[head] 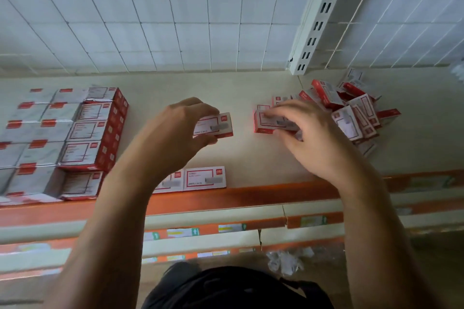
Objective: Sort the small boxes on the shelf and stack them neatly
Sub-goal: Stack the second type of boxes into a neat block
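My left hand (175, 130) grips a small red-and-white box (218, 125) held just above the middle of the beige shelf (251, 158). My right hand (308, 133) is closed on another small box (268, 121) at the left edge of a jumbled pile of the same boxes (351, 108) at the right. Neat stacks of boxes (93, 133) fill the shelf's left side. Two boxes (204, 178) lie flat side by side at the front edge, the left one partly hidden by my left forearm.
A white grid panel (175, 20) backs the shelf, with a slotted white upright (319, 15) at the right. The orange front rail (238, 195) runs along the shelf edge, with lower shelf edges and price tags (183, 232) below. Crumpled plastic (286, 259) lies on the floor.
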Available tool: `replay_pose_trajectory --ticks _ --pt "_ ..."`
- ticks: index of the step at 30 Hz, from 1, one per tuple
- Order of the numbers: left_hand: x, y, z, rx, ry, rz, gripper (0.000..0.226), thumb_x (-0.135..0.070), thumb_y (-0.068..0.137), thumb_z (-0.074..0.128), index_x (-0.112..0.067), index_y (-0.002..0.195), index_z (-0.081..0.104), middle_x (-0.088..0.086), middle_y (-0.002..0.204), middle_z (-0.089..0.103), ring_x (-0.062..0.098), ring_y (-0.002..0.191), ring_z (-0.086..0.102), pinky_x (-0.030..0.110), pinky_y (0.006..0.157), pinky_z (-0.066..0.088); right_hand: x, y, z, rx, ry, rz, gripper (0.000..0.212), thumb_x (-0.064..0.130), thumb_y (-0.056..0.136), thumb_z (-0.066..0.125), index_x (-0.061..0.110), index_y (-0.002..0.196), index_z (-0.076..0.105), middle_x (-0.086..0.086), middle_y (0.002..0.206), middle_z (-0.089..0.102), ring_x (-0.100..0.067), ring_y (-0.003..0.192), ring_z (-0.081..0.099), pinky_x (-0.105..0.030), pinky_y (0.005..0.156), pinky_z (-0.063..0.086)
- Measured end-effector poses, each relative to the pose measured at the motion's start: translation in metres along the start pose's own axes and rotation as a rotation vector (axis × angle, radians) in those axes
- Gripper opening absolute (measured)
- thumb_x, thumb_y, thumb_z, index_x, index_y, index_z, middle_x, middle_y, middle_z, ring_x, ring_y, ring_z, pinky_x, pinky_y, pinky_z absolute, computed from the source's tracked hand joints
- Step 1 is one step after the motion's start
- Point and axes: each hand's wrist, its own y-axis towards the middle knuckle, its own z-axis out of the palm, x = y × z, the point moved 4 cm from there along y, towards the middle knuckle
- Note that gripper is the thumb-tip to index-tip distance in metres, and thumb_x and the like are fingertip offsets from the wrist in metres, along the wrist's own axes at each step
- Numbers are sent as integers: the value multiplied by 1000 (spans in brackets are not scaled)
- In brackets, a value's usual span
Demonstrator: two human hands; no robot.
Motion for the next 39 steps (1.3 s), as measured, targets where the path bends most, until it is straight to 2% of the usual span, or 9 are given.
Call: replay_pose_trajectory --ticks 4,7,10,16,22,26,30,35,39 --pt "27 -23 -15 9 16 -43 47 -25 83 74 -20 128 60 -2 123 62 18 106 61 27 85 47 41 14 26 24 79 -80 40 16 89 68 19 128 62 6 126 60 -12 118 52 -28 100 47" --pt "46 -34 -21 36 31 -79 47 -27 83 74 -21 128 60 -4 123 62 19 106 61 32 88 50 64 20 46 63 50 -111 38 17 90 67 21 128 62 6 125 61 -10 117 51 -15 98 38" --pt "57 -41 -23 64 35 -68 45 -29 84 73 -22 126 61 -6 123 62 19 105 61 41 90 51 82 24 61 100 72 -113 33 15 92 66 22 124 65 9 122 62 -9 116 51 -14 96 37" --pt "66 -44 -14 157 48 -48 45 -31 88 68 -23 131 57 -7 128 58 17 109 59 37 93 50 91 22 76 185 57 -55 29 14 93 63 27 118 64 17 121 60 1 114 47 -2 85 37" --pt "68 -41 -8 202 26 -29 45 -32 89 65 -22 132 55 -5 130 58 14 113 57 31 94 46 92 18 82 225 42 -7 25 19 94 62 26 117 64 15 122 60 -4 115 48 -12 86 42" --pt "70 -39 -5 212 10 -24 43 -33 89 66 -24 129 58 -5 128 60 13 109 58 29 92 46 92 18 85 240 34 15 23 19 94 61 25 116 64 13 123 60 -4 113 49 -8 79 42" --pt "69 -40 -4 196 3 -23 41 -35 91 63 -23 129 59 -4 128 59 13 108 58 28 91 46 93 16 83 201 43 17 21 20 95 61 22 116 66 11 121 62 -5 111 54 -8 82 44" --pt "69 -41 -3 160 8 -21 37 -39 92 60 -24 126 62 -5 125 61 14 107 59 34 93 50 100 15 88 151 67 16 24 22 94 62 17 117 67 6 117 67 -10 106 60 -23 88 54" --pt "70 -43 -3 176 -9 -13 36 -39 92 61 -24 124 63 -7 124 62 12 107 59 30 94 46 103 12 88 139 95 25 23 17 93 62 16 115 69 4 115 68 -11 103 62 -27 86 55"
